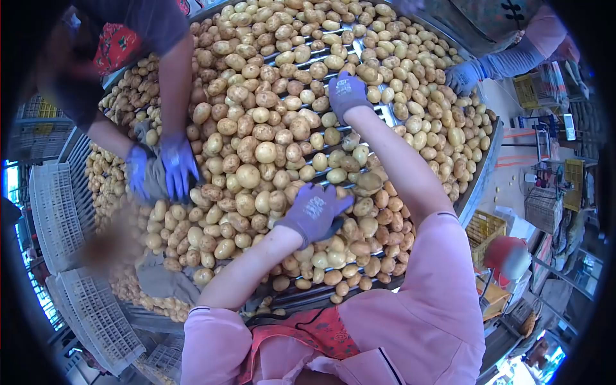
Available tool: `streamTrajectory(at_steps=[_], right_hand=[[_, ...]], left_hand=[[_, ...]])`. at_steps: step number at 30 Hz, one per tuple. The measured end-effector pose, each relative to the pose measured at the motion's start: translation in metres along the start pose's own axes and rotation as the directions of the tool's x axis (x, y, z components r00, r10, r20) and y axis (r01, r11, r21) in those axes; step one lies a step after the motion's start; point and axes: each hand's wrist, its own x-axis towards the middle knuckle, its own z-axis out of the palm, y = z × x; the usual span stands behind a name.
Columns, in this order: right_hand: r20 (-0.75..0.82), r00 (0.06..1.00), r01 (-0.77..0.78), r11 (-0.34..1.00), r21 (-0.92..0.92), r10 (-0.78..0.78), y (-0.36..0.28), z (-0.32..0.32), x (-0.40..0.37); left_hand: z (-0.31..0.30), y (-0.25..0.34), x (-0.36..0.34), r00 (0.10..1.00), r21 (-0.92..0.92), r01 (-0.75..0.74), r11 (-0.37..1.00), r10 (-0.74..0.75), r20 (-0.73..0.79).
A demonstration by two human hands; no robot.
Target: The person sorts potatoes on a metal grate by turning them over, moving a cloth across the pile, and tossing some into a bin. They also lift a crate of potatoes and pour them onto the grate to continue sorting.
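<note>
My left hand point(314, 213), in a purple-grey work glove, lies over the heaped potatoes point(265, 152) near the middle. Its fingers are spread, one of them stretched to the right. Farther up, my right hand point(350, 96) wears the same kind of glove and rests among potatoes beside a bare strip of metal rollers point(319, 58). The fingers of that hand curl downward, and whatever is under them is hidden. Potatoes, some pale and some browner, surround both hands.
At the left, a co-worker's gloved hands point(176, 168) touch a grey cloth point(153, 176). Another co-worker's gloved hand point(463, 78) is at the upper right edge. Grey plastic crates point(96, 314) line the left side. A yellow crate point(486, 232) stands at the right.
</note>
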Motion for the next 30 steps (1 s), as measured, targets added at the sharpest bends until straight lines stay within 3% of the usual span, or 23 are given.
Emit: streamTrajectory(at_steps=[1,2,3,4,5,7,9,10,12,13,15,19,21,22,23,25,26,28,29,30], right_hand=[[0.219,0.976,0.045,0.989,-0.144,-0.012,0.001,-0.02,0.0],[0.4,0.916,0.118,0.978,-0.169,-0.041,0.0,-0.037,0.006],[0.401,0.915,0.119,0.979,-0.168,-0.042,0.004,-0.027,0.012],[0.288,0.956,-0.07,0.997,0.038,0.056,0.013,-0.006,0.018],[0.193,0.964,-0.228,0.938,0.26,0.181,0.024,0.009,0.024],[0.205,0.973,-0.169,0.933,0.318,0.106,0.044,0.011,0.018],[0.143,0.983,-0.177,0.788,0.589,0.115,0.066,0.021,0.017],[0.142,0.983,-0.177,0.791,0.586,0.115,0.07,0.016,0.012],[-0.186,0.983,0.101,0.819,0.565,0.007,0.068,0.005,-0.011],[-0.25,0.959,0.221,0.909,0.355,-0.135,0.06,0.006,-0.021],[0.011,0.977,0.199,0.924,0.326,-0.214,0.033,-0.007,-0.041],[0.054,0.991,0.105,0.962,0.251,-0.122,0.009,0.008,-0.029],[0.052,0.986,0.139,0.957,0.253,-0.157,0.016,0.012,-0.015],[0.054,0.98,0.17,0.953,0.252,-0.189,0.02,0.013,-0.014],[0.051,0.981,0.166,0.953,0.254,-0.185,0.025,0.008,-0.021],[-0.186,0.978,0.156,0.914,0.375,-0.091,0.036,-0.001,-0.043],[-0.221,0.975,0.132,0.853,0.505,-0.02,0.038,-0.004,-0.054],[-0.366,0.92,0.217,0.599,0.771,0.139,0.019,-0.034,-0.115],[-0.301,0.95,0.198,0.597,0.778,0.077,0.01,-0.036,-0.147],[-0.48,0.877,0.34,0.689,0.64,0.013,-0.005,-0.031,-0.181]], left_hand=[[0.006,0.008,-0.005,1.0,-0.006,-0.003,1.0,0.003,-0.001],[0.015,0.014,-0.011,0.999,0.026,0.0,1.0,-0.001,0.033],[0.025,0.02,-0.018,0.998,0.059,0.003,0.998,-0.008,0.069],[0.036,0.023,-0.024,0.999,0.111,0.001,0.994,0.003,-0.038],[0.037,0.025,-0.03,0.999,0.114,0.0,0.994,0.005,-0.04],[0.036,0.025,-0.042,0.99,0.026,-0.014,1.0,0.017,-0.136],[0.036,0.022,-0.046,0.989,0.029,-0.026,0.999,0.03,-0.148],[0.037,0.021,-0.048,0.991,0.017,-0.023,1.0,0.025,-0.131],[0.038,0.02,-0.046,0.993,0.001,-0.019,1.0,0.019,-0.113],[0.038,0.02,-0.043,0.995,0.028,-0.023,0.999,0.026,-0.1],[0.042,0.023,-0.038,0.997,0.043,-0.031,0.999,0.034,-0.076],[0.027,0.029,-0.032,1.0,0.075,-0.007,0.997,0.005,0.026],[0.009,0.025,-0.025,0.994,-0.06,0.024,0.998,-0.017,0.103],[0.003,0.021,-0.022,0.997,-0.039,-0.008,0.999,0.006,-0.07],[-0.003,0.014,-0.013,0.992,0.085,0.047,0.995,-0.036,-0.123],[-0.012,-0.01,0.017,0.954,0.292,0.21,0.933,-0.129,-0.271],[-0.02,-0.023,0.032,0.948,0.376,0.305,0.875,-0.239,-0.212],[-0.008,-0.058,0.055,0.957,0.503,0.259,0.824,-0.148,-0.25],[-0.012,-0.058,0.066,0.957,0.499,0.255,0.828,-0.143,-0.251],[-0.017,-0.054,0.077,0.966,0.583,0.255,0.771,-0.23,-0.118]])
